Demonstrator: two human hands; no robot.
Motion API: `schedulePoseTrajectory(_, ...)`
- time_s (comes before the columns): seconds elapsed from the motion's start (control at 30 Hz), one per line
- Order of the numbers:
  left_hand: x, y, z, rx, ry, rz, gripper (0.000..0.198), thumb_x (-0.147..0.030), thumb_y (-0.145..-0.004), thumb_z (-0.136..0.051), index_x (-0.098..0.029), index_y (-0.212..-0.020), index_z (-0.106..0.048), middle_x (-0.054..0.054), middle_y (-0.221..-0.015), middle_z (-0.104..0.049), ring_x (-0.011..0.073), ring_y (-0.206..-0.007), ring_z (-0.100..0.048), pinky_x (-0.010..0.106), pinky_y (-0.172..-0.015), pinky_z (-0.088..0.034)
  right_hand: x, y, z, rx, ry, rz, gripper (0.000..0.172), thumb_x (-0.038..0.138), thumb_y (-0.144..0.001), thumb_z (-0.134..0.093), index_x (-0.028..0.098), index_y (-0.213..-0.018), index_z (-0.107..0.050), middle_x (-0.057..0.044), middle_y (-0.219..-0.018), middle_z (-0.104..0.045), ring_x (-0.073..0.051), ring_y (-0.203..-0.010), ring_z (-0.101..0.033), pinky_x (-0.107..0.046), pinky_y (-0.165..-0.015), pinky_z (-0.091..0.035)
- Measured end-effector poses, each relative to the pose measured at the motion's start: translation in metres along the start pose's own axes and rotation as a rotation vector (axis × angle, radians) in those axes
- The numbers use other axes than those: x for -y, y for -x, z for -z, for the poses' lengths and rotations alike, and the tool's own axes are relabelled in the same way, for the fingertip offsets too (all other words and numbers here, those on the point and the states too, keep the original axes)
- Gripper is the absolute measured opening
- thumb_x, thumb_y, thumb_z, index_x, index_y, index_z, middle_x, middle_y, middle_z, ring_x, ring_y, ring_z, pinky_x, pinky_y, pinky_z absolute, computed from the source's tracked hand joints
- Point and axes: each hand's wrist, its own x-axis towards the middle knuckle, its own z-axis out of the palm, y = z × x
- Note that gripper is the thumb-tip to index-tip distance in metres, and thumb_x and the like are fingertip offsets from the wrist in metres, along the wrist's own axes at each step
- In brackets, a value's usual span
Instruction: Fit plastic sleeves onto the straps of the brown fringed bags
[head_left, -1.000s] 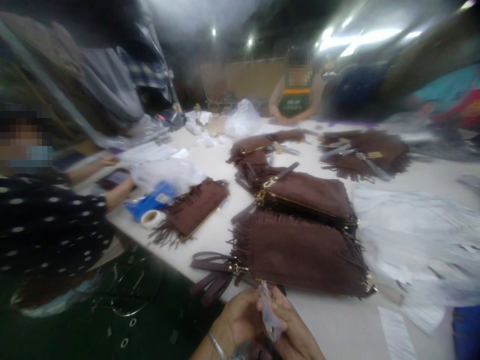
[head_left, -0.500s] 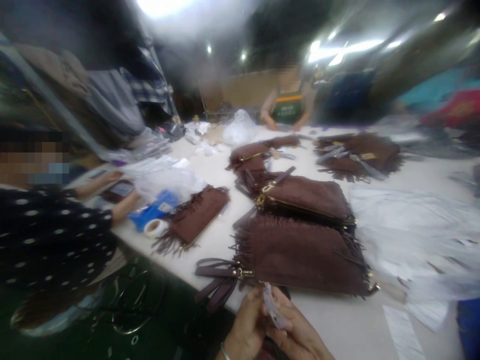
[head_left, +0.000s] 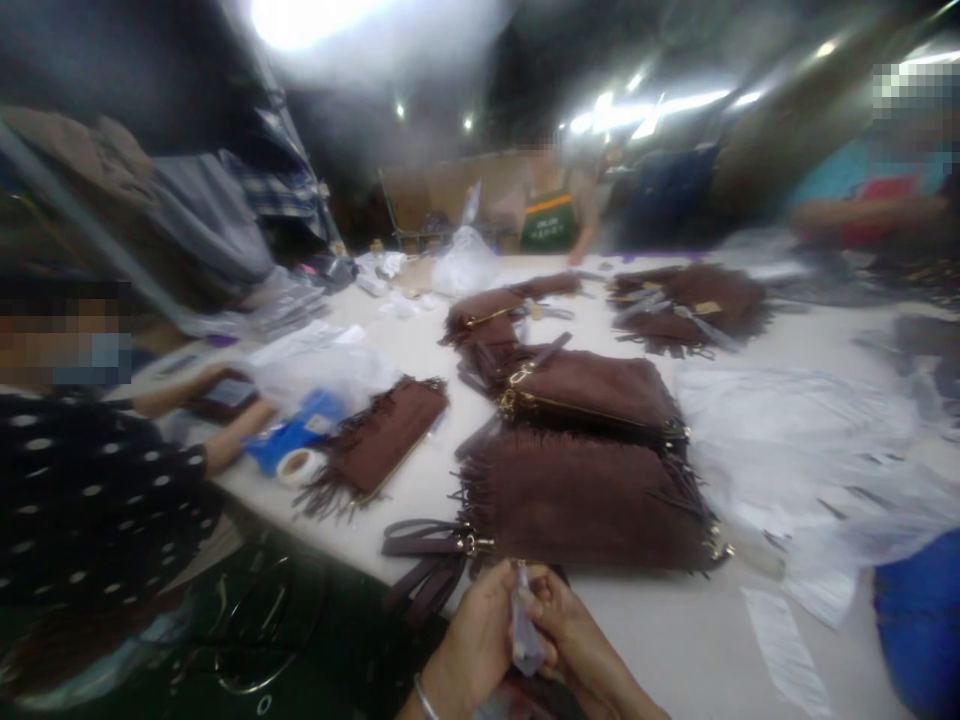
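Note:
At the bottom middle my left hand (head_left: 476,640) and my right hand (head_left: 577,635) are closed together on a small clear plastic wrap (head_left: 523,635). They meet at the near edge of a brown fringed suede bag (head_left: 592,500) lying flat on the white table (head_left: 675,650). Its brown straps (head_left: 424,555) with a gold clasp hang over the table's edge just left of my left hand.
Several more brown fringed bags (head_left: 585,390) lie further back. A smaller bag (head_left: 379,445), tape roll (head_left: 298,466) and blue pack (head_left: 296,430) sit by a person in a dotted top (head_left: 90,490) at left. Clear plastic sheets (head_left: 795,440) cover the right. Other people work at the far end.
My head has turned slightly, so the scene has slid left. My hands still hold the plastic wrap and have shifted a little closer to the bag's edge.

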Motion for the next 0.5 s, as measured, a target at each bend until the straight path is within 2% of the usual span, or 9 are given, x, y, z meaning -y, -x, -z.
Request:
schedulePoseTrajectory(0.07, -0.001, 0.008, 0.004, -0.033, -0.147, -0.007, 0.049, -0.055, -0.085, -0.049, -0.011, -0.099, -0.066, 0.012, -0.081, -0.069, 0.0233, -0.075, -0.066, 0.033, -0.069, -0.049, -0.002, 0.005, 0.009, -0.011, 0.18, -0.04, 0.059, 0.066, -0.072, -0.064, 0.019, -0.104, -0.048, 0.009, -0.044, -0.052, -0.006, -0.026, -0.041, -0.015, -0.029, -0.026)
schedulePoseTrajectory(0.1, -0.004, 0.014, 0.007, -0.092, -0.257, -0.034, 0.049, -0.055, -0.085, -0.05, -0.011, -0.099, -0.067, 0.012, -0.084, -0.069, 0.0242, -0.079, -0.066, 0.034, -0.072, -0.049, -0.001, 0.008, 0.014, -0.043, 0.272, -0.052, 0.061, 0.065, -0.073, -0.063, 0.018, -0.11, -0.047, 0.008, -0.045, -0.055, -0.008, -0.026, -0.045, -0.015, -0.028, -0.027)
schedulePoseTrajectory(0.2, -0.015, 0.033, 0.019, -0.346, -0.742, -0.285, 0.036, -0.045, -0.085, -0.056, -0.013, -0.097, -0.069, 0.012, -0.094, -0.069, 0.0251, -0.091, -0.063, 0.035, -0.083, -0.047, 0.008, 0.018, 0.031, -0.23, 0.407, -0.008, 0.058, 0.06, -0.076, -0.064, 0.02, -0.114, -0.047, 0.003, -0.058, -0.066, -0.011, -0.032, -0.053, -0.017, -0.03, -0.033)
schedulePoseTrajectory(0.3, -0.028, 0.04, 0.034, -0.543, -1.28, -0.666, 0.025, -0.03, -0.09, -0.049, -0.019, -0.106, -0.066, 0.01, -0.11, -0.065, 0.0241, -0.106, -0.057, 0.037, -0.095, -0.042, 0.024, 0.02, 0.04, -0.433, 0.26, 0.04, 0.045, 0.058, -0.075, -0.066, 0.018, -0.091, -0.052, -0.003, -0.07, -0.071, -0.008, -0.038, -0.053, -0.018, -0.036, -0.04)
schedulePoseTrajectory(0.37, -0.034, 0.034, 0.042, -0.621, -1.619, -0.823, 0.029, -0.021, -0.09, -0.048, -0.02, -0.114, -0.062, 0.011, -0.117, -0.061, 0.0254, -0.114, -0.053, 0.041, -0.099, -0.039, 0.034, 0.017, 0.041, -0.529, 0.076, 0.042, 0.043, 0.056, -0.074, -0.07, 0.018, -0.081, -0.052, -0.004, -0.073, -0.071, -0.007, -0.044, -0.054, -0.017, -0.042, -0.044)
schedulePoseTrajectory(0.43, -0.039, 0.027, 0.048, -0.663, -1.927, -0.857, 0.03, -0.015, -0.087, -0.05, -0.018, -0.114, -0.061, 0.012, -0.114, -0.062, 0.0271, -0.112, -0.054, 0.044, -0.097, -0.04, 0.042, 0.016, 0.039, -0.575, -0.062, 0.044, 0.043, 0.053, -0.07, -0.074, 0.016, -0.077, -0.054, -0.004, -0.068, -0.07, -0.006, -0.047, -0.054, -0.016, -0.045, -0.046)
schedulePoseTrajectory(0.5, -0.045, 0.022, 0.051, -0.649, -2.148, -0.808, 0.023, -0.012, -0.085, -0.049, -0.016, -0.104, -0.064, 0.01, -0.099, -0.065, 0.0259, -0.097, -0.058, 0.043, -0.089, -0.044, 0.048, 0.016, 0.036, -0.594, -0.122, 0.063, 0.043, 0.05, -0.066, -0.079, 0.015, -0.074, -0.056, -0.004, -0.064, -0.069, -0.007, -0.049, -0.056, -0.016, -0.045, -0.046)
